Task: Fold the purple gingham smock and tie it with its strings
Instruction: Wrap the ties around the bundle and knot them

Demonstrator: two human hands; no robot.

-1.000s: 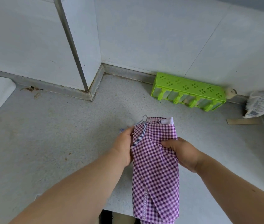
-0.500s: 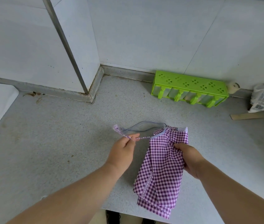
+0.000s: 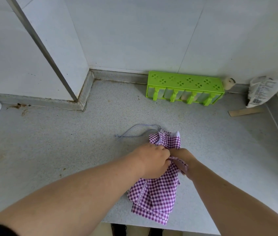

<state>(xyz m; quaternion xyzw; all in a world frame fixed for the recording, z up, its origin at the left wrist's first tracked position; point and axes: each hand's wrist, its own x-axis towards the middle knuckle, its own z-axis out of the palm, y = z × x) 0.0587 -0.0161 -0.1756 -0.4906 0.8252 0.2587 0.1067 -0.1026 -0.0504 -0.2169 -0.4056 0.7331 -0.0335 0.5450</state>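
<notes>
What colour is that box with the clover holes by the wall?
Bright lime green box, seen in the head view.

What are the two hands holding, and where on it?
Both the left hand and right hand grip the purple gingham smock around its bunched middle.

smock [image 3: 155, 193] on worktop [image 3: 49, 150] near front edge | string [image 3: 134, 130] behind-left of it | rack [image 3: 184, 87] behind, at wall
</notes>
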